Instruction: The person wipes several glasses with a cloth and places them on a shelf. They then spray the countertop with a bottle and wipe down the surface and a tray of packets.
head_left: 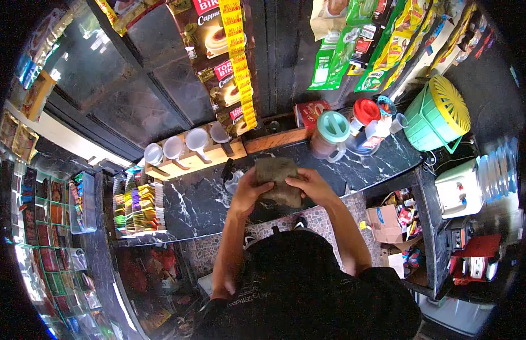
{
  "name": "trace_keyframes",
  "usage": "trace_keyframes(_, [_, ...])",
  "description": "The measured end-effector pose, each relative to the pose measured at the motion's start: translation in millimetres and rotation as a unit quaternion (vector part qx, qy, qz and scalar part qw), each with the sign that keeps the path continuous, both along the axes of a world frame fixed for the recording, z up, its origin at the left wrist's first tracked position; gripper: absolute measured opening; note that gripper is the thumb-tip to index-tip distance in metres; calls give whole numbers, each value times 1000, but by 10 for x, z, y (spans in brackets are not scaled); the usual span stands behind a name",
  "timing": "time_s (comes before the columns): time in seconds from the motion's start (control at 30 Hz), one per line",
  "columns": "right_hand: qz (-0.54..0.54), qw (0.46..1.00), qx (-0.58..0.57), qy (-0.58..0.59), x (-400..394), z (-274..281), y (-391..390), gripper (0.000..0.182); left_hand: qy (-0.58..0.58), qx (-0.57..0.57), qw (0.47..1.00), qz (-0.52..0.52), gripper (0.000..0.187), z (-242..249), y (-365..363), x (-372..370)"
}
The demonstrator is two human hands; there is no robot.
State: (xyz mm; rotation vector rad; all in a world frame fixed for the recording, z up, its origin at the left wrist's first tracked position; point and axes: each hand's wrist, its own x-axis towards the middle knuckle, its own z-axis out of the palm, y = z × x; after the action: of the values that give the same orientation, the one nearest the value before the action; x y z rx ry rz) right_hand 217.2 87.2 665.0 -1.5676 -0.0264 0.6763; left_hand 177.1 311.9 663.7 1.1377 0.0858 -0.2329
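A folded grey-brown cloth is held up in front of the body, over the front part of the black marbled counter. My left hand grips its left side, thumb on top and fingers behind. On the right side, my right hand holds it the same way, thumb pressed on the near face. Just left of the cloth, partly behind my left hand, stands a clear bottle with a black spray top.
A wooden rack with plastic scoops, a teal-lidded pitcher, a red-lidded container and a green basket line the counter's back. Sachets stand left. Coffee packs hang above. Below right is a cardboard box.
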Motion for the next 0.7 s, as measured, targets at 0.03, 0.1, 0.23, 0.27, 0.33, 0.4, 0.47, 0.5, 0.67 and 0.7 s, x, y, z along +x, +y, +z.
trace_keyframes(0.03, [31, 999, -7, -40, -64, 389, -27, 28, -82, 49, 995, 20, 47, 237, 11, -22])
trace_keyframes(0.1, [63, 995, -14, -73, -182, 938, -62, 25, -161, 45, 986, 18, 42, 773, 54, -167])
trace_keyframes(0.23, [135, 954, 154, -217, -78, 1141, -119, 24, -290, 42, 953, -77, 32, 1179, 152, -64])
trace_keyframes(0.27, [131, 957, 149, -210, -39, 1133, -113, 24, -300, 73, 944, -113, 40, 1091, 205, 8])
trace_keyframes(0.33, [149, 948, 114, -259, 54, 1092, -83, 30, -282, 103, 941, -154, 58, 974, 286, 74])
trace_keyframes(0.4, [169, 943, 108, -266, 79, 1117, -125, 31, -279, 118, 935, -182, 57, 886, 378, 111])
trace_keyframes(0.47, [187, 939, 102, -269, 49, 1202, -140, 32, -272, 132, 930, -211, 55, 908, 381, 95])
trace_keyframes(0.5, [178, 947, 90, -253, 37, 1240, -141, 38, -300, 158, 921, -193, 54, 944, 378, 75])
trace_keyframes(0.67, [182, 892, 77, -406, 73, 1321, -134, 45, -310, 176, 930, -95, 56, 1362, 261, -129])
trace_keyframes(0.7, [176, 896, 68, -403, 60, 1370, -128, 46, -309, 176, 930, -93, 56, 1351, 300, -107])
